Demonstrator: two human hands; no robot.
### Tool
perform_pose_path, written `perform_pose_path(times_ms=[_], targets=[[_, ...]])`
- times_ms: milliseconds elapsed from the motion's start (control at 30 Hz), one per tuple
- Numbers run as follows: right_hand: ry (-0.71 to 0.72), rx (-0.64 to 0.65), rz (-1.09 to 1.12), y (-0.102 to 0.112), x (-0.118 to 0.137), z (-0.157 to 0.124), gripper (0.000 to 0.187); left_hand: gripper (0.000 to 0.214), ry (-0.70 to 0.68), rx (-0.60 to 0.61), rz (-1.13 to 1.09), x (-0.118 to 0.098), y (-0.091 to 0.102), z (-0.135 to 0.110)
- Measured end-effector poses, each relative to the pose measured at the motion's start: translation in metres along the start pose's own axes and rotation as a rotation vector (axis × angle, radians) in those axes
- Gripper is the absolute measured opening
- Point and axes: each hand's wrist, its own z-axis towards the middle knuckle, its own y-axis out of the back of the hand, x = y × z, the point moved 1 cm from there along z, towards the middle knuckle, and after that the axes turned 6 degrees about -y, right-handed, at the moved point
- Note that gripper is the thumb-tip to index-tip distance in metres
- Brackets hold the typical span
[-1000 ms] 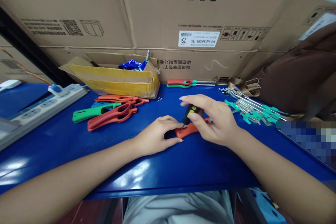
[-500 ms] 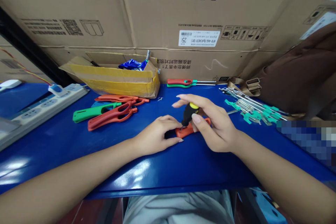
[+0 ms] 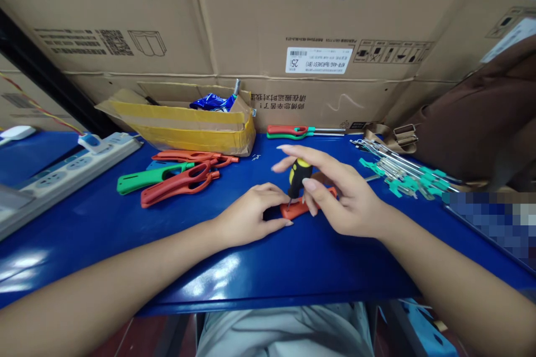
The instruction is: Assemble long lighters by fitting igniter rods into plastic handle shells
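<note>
Screwdriver (image 3: pixel 299 174) is held, slightly tilted, in the right hand (image 3: pixel 347 195), its handle pinched by thumb and fingers, presumably to steer its tip onto the orange casing (image 3: pixel 298 210), which is laid before and to the right of the box (image 3: pixel 188 133). The casing's end is flanked by the left hand (image 3: pixel 251 216), probably for steadiness; whether it is gripped cannot be told. Other casings (image 3: pixel 164 191) are grouped before the box.

I sit at what looks like a workshop bench (image 3: pixel 251 276): screwdriver (image 3: pixel 298 177), loose casings (image 3: pixel 161 194), piled metal rods (image 3: pixel 391 167), power strip (image 3: pixel 62 174) and cardboard backing (image 3: pixel 234 33).
</note>
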Motion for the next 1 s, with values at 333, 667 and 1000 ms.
perform_pose_path(times_ms=[333, 667, 1000], targets=[[0.010, -0.160, -0.188, -0.0014, -0.0039, 0.0014, 0.041, 0.025, 0.003, -0.009, 0.010, 0.0003, -0.0008, 0.0009], [0.000, -0.096, -0.062, -0.0050, -0.0036, 0.0009, 0.043, 0.025, -0.012, -0.012, -0.001, -0.0001, -0.0025, 0.0000], [-0.002, -0.099, -0.091, -0.0033, 0.0020, 0.0004, 0.050, 0.025, 0.009, -0.004, -0.016, 0.0004, -0.0032, -0.0006]])
